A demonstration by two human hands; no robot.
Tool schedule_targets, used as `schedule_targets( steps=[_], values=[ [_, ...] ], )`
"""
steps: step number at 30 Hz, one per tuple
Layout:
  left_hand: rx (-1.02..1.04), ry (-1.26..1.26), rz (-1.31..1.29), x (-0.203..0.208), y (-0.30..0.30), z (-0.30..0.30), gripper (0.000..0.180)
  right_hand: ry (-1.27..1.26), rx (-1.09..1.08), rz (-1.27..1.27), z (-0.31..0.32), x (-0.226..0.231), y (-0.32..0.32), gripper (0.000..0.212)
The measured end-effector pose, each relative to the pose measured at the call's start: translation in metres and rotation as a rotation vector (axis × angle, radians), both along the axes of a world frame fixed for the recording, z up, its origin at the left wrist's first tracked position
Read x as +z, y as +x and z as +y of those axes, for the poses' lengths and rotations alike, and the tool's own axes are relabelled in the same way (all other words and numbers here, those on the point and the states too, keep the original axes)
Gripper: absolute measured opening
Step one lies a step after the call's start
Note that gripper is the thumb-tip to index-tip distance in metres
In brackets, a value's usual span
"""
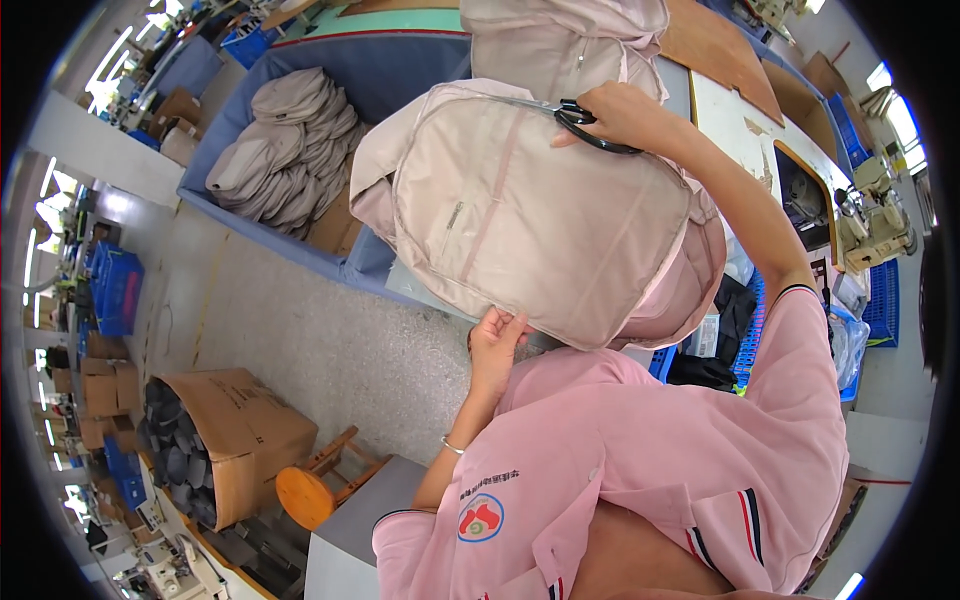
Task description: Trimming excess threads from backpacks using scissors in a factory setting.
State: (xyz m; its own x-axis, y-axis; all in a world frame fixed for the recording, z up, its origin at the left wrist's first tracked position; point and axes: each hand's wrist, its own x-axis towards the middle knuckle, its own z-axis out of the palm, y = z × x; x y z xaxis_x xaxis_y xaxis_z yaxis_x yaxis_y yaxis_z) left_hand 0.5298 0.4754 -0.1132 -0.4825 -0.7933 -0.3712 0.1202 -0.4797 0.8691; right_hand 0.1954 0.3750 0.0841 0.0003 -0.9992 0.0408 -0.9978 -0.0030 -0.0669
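Note:
A beige fabric backpack (540, 210) is held up in front of me, its panel with a small zipper facing the camera. My left hand (497, 335) pinches its lower edge. My right hand (622, 115) sits at the upper edge and grips black-handled scissors (575, 118), whose blades lie along the bag's top seam. A second beige backpack (560, 45) lies just beyond on the table.
A large blue bin (372, 262) at the left holds a stack of beige fabric pieces (290, 150). A cardboard box of dark pieces (215, 445) and an orange stool (305, 495) stand on the floor. A sewing machine (875, 215) sits at right, by blue crates.

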Motion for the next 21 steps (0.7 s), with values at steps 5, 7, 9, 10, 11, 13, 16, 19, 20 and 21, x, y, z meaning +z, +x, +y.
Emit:
schedule_targets(
  steps=[5, 7, 9, 10, 11, 13, 16, 19, 20, 21],
  values=[
    [0.123, -0.229, 0.011, 0.034, -0.003, 0.0, 0.01, 0.022, -0.011, -0.321, 0.013, 0.009, 0.0, 0.073],
    [0.201, -0.466, -0.076, 0.061, 0.006, -0.013, 0.006, 0.02, -0.006, -0.408, 0.03, 0.025, 0.007, 0.067],
    [0.298, -0.681, -0.177, 0.092, 0.022, -0.041, 0.007, 0.014, -0.01, -0.491, 0.049, 0.032, 0.014, 0.061],
    [0.365, -0.794, -0.234, 0.113, 0.029, -0.056, 0.009, 0.083, -0.076, -0.647, 0.059, 0.033, 0.016, 0.061],
    [0.401, -0.913, -0.305, 0.134, 0.037, -0.072, 0.009, 0.15, -0.141, -0.804, 0.068, 0.034, 0.017, 0.062],
    [0.375, -1.042, -0.359, 0.165, 0.056, -0.102, 0.009, 0.137, -0.159, -0.877, 0.088, 0.022, 0.015, 0.059],
    [0.261, -1.059, -0.321, 0.2, 0.077, -0.132, 0.01, 0.067, -0.174, -0.926, 0.105, -0.009, 0.008, 0.054],
    [0.178, -1.056, -0.31, 0.223, 0.082, -0.144, 0.01, -0.1, -0.27, -1.073, 0.121, -0.026, 0.01, 0.052],
    [0.17, -1.059, -0.322, 0.225, 0.077, -0.148, 0.01, -0.111, -0.297, -1.079, 0.127, -0.031, 0.014, 0.052],
    [0.177, -1.073, -0.4, 0.224, 0.072, -0.147, 0.011, -0.218, -0.349, -1.014, 0.134, -0.04, 0.019, 0.053]
  ],
)
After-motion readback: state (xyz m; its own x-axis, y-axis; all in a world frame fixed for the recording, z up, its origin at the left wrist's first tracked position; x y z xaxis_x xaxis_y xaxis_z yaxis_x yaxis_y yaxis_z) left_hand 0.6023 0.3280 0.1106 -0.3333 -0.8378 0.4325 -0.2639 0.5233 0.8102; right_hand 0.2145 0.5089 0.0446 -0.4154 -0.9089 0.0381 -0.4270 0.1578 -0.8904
